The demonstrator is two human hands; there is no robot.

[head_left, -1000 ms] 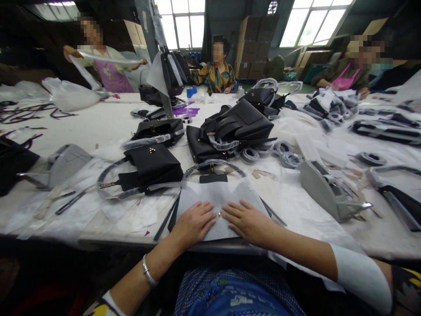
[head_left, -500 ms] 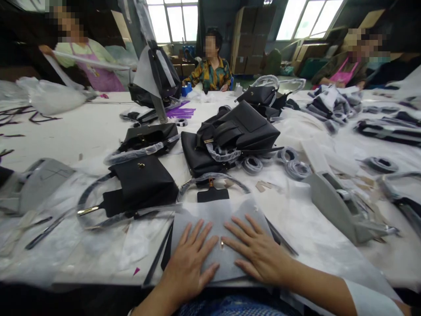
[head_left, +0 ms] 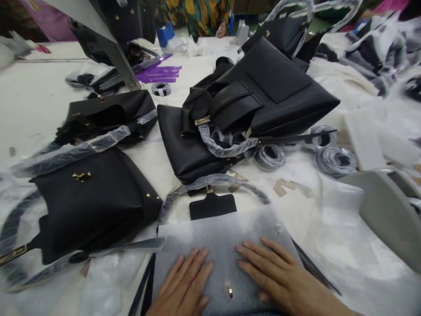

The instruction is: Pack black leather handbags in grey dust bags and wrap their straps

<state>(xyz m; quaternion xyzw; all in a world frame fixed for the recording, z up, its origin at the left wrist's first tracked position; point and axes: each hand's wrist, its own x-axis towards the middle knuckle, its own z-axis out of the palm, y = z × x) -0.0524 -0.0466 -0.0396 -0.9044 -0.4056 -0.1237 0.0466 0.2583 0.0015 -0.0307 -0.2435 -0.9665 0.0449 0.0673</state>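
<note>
A thin whitish sheet (head_left: 220,237) lies over the front of a black handbag (head_left: 149,281) at the near edge of the table. My left hand (head_left: 186,285) rests flat on the sheet's left half, fingers stretched out. On the right half, my right hand (head_left: 278,274) also lies flat and open. Between them a small gold clasp (head_left: 229,290) shows through the sheet. Beyond the sheet's far edge lie a black strap tab (head_left: 213,205) with a gold fitting and an arched handle (head_left: 210,180) in clear plastic. Most of the bag is hidden under the sheet.
Black handbags (head_left: 98,202) lie at the left, and more (head_left: 276,92) are piled ahead. Plastic-wrapped strap rolls (head_left: 336,160) sit right of the pile. A grey tape dispenser (head_left: 391,215) stands at right. A metal post (head_left: 115,61) rises at back left. A person's patterned sleeve (head_left: 194,17) shows across the table.
The view has tilted down and come closer to the table. My hands stay flat on the sheet and lie farther apart, with the gold clasp now uncovered between them.
</note>
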